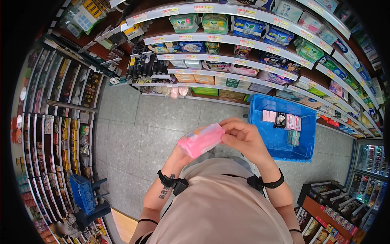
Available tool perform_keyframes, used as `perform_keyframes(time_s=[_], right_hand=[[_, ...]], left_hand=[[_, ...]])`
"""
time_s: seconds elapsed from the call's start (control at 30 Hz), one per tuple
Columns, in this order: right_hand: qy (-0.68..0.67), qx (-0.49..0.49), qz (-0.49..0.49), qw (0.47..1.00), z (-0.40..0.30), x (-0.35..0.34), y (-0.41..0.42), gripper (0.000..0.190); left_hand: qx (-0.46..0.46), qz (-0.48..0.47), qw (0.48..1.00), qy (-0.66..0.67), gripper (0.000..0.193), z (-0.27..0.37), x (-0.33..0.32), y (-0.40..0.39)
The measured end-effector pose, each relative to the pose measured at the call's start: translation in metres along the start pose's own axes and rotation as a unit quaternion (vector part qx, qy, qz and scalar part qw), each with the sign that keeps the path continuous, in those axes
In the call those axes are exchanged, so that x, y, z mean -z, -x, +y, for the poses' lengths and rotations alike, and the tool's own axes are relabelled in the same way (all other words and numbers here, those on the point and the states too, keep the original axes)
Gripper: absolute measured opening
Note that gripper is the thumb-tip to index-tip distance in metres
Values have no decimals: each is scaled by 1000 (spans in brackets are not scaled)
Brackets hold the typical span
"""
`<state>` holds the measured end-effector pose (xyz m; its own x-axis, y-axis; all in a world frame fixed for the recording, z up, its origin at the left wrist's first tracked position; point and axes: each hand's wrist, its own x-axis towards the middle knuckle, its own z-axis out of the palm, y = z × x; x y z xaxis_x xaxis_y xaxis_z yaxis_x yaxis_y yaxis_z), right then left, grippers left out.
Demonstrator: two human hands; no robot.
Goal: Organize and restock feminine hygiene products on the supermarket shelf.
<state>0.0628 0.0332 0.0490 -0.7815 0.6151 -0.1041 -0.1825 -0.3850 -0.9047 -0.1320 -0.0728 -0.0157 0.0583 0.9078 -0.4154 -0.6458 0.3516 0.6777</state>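
Note:
A soft pink plastic-wrapped package (203,141), which looks like sanitary pads, is held in front of my body above the tiled floor. My left hand (180,156) supports it from below and behind, and most of those fingers are hidden by the package. With thumb and fingertips, my right hand (243,134) grips the package's right end. To the right of that hand is a blue plastic crate (308,152) holding several small packs: pale pink boxes (268,116), a black pack (279,120), pink-and-white packs (293,122) and a green-white pack (293,138).
Ahead, shelves (231,39) carry wrapped hygiene products with price tags. Tall snack racks (56,146) line the left. A person (70,224) is at the lower left near another blue crate (81,193). Glass-door coolers (368,158) and a low display rack (327,210) stand at right.

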Motion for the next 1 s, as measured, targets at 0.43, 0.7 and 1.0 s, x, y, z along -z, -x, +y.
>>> perform_keyframes(time_s=[0.43, 0.7, 1.0], right_hand=[[18, 66, 50, 996, 9, 7, -13, 6], [-4, 13, 104, 994, 12, 15, -19, 8], [-41, -11, 119, 992, 18, 16, -18, 11]], left_hand=[[32, -61, 981, 182, 35, -7, 4, -1], [59, -69, 996, 22, 39, -5, -6, 1], [39, -88, 995, 39, 38, -6, -4, 9]])
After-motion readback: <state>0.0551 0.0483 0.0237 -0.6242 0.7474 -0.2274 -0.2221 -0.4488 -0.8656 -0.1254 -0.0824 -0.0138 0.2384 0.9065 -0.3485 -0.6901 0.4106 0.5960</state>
